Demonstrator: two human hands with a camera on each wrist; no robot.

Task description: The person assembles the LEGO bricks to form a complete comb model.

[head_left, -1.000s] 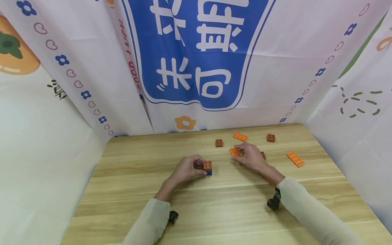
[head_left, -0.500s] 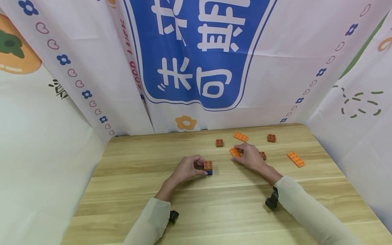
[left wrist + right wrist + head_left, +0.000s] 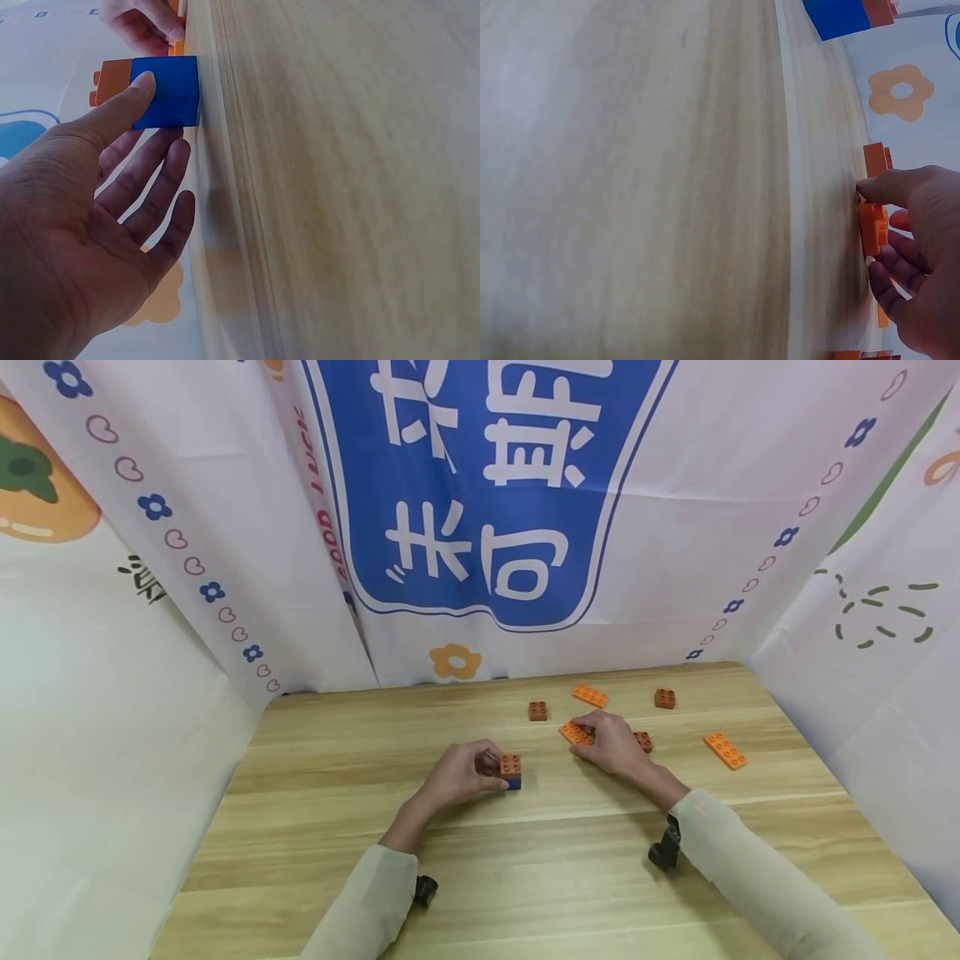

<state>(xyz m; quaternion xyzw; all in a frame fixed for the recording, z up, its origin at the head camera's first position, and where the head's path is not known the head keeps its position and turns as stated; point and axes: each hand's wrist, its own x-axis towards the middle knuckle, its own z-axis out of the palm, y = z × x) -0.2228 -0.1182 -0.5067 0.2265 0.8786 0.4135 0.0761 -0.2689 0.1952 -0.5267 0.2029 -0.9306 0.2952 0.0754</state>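
Note:
My left hand point(image 3: 455, 772) holds a two-brick stack between thumb and fingers. At the bottom of the stack is a blue brick point(image 3: 176, 94), and a brown-orange brick point(image 3: 511, 763) sits on top with its studs up. In the left wrist view the thumb lies on the blue side, with the other fingers spread beneath. Farther right, my right hand point(image 3: 617, 745) pinches a flat orange plate brick point(image 3: 572, 732), partly covered by the fingers. The right wrist view shows the thumb at one end of that plate, close to the tabletop.
Behind the hands lie a brown brick point(image 3: 537, 711), another orange plate point(image 3: 590, 696) and a second brown brick point(image 3: 665, 698). One more brown brick point(image 3: 644, 741) is partly hidden beside the right hand. A third orange plate point(image 3: 725, 750) lies at the right of the wooden table point(image 3: 315, 827).
The orange plate in my right hand has turned and slid slightly left. My right forearm has shifted a little left too. The left hand and its stack stay in place.

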